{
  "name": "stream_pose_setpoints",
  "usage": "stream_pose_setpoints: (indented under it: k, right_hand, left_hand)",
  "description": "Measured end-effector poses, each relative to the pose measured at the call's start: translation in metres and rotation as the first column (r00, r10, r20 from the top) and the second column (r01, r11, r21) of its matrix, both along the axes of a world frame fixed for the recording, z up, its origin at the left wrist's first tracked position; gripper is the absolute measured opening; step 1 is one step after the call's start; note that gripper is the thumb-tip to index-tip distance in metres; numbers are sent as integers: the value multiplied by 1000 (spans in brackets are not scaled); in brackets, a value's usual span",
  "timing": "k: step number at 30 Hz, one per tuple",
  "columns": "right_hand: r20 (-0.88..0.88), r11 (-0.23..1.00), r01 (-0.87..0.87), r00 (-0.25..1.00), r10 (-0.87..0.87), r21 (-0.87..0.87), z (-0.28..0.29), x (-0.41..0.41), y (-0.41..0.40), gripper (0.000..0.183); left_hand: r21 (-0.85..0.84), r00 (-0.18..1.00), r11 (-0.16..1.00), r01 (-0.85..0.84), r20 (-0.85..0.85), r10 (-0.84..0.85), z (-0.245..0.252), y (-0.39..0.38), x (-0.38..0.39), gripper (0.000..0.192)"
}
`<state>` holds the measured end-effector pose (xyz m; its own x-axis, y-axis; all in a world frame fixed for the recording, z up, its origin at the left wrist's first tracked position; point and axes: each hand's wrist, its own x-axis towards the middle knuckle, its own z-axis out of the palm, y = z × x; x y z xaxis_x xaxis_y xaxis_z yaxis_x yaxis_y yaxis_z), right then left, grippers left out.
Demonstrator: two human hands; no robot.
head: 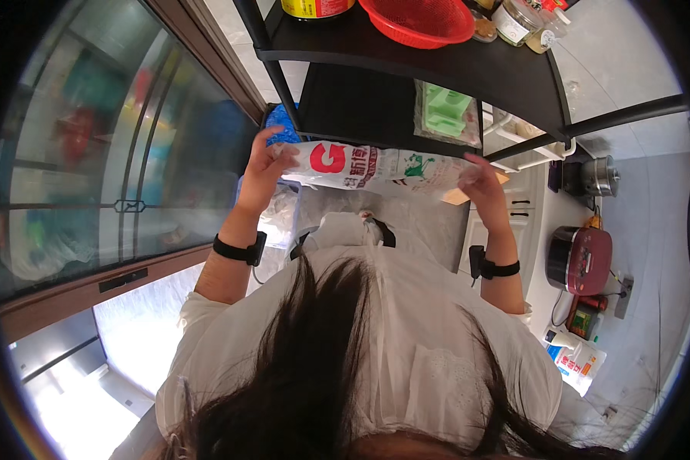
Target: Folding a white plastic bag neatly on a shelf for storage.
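Observation:
A white plastic bag (379, 169) with red and green print stretches flat between my two hands, in front of a black shelf rack. My left hand (266, 161) pinches its left end, and my right hand (483, 184) grips the opposite end. Both wrists wear black bands with small boxes. Just beyond the bag is the rack's lower shelf (356, 109), where a green plastic tray or mould (447, 110) in clear wrapping lies at the right. The bag's underside is hidden from me.
On the upper shelf (333, 43) stand a red plastic basket (417, 20) and several jars (517, 23). A frosted sliding door (109, 144) borders the left. At right, a rice cooker (581, 260) sits on the counter. A plastic bin (282, 213) is below my left arm.

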<state>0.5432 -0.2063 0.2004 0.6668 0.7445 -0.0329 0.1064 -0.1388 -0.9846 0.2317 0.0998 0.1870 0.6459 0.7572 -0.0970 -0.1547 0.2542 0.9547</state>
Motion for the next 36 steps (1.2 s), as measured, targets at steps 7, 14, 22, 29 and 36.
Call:
stream_pose_setpoints:
  k: [7, 14, 22, 29, 36]
  right_hand:
    - [201, 992, -29, 978, 53, -120, -10, 15, 4, 36]
    - [818, 948, 162, 557, 141, -274, 8, 19, 13, 20]
    - [464, 968, 168, 854, -237, 185, 3, 18, 33, 14]
    - [951, 904, -423, 299, 72, 65, 64, -51, 93, 17]
    - [913, 909, -380, 407, -5, 174, 106, -75, 101, 32]
  left_hand:
    - [32, 993, 999, -3, -119, 7, -32, 19, -17, 24]
    - [667, 900, 698, 261, -430, 75, -6, -2, -13, 22]
    - [837, 848, 446, 316, -460, 264, -12, 15, -22, 26]
    - [848, 933, 389, 359, -339, -121, 44, -47, 43, 76]
    - [622, 963, 737, 266, -213, -167, 65, -67, 56, 21]
